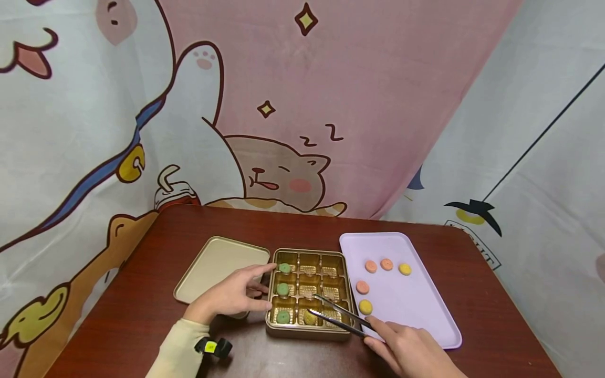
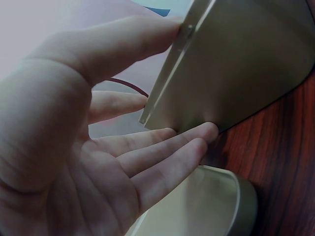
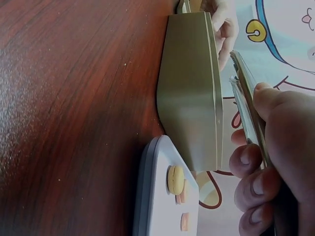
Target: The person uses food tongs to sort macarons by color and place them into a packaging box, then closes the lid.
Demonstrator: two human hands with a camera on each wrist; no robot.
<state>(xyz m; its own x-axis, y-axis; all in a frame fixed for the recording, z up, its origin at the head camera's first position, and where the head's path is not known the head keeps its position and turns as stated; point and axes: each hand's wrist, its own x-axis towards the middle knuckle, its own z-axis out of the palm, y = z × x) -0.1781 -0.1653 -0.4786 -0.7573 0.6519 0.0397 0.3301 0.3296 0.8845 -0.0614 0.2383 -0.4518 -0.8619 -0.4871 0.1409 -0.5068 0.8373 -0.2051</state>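
A gold tin box (image 1: 308,335) with a sectioned insert stands in the middle of the table. Three green macarons (image 1: 282,289) fill its left column, and a yellow macaron (image 1: 309,317) sits in the front middle section. My left hand (image 1: 231,294) touches the tin's left side, thumb and fingers spread and fairly straight. Metal tongs (image 3: 248,105) are gripped by my right hand (image 1: 408,345) at the front right. Their arms stand apart over the tin, with nothing between the tips; the near tip overlaps the yellow macaron in the head view.
On the right lies a lilac tray (image 1: 416,310) holding pink macarons (image 1: 371,266) and yellow macarons (image 1: 365,307). The tin's lid (image 1: 222,262) lies at the left, partly under my left hand. A printed cloth (image 1: 378,105) hangs behind the table.
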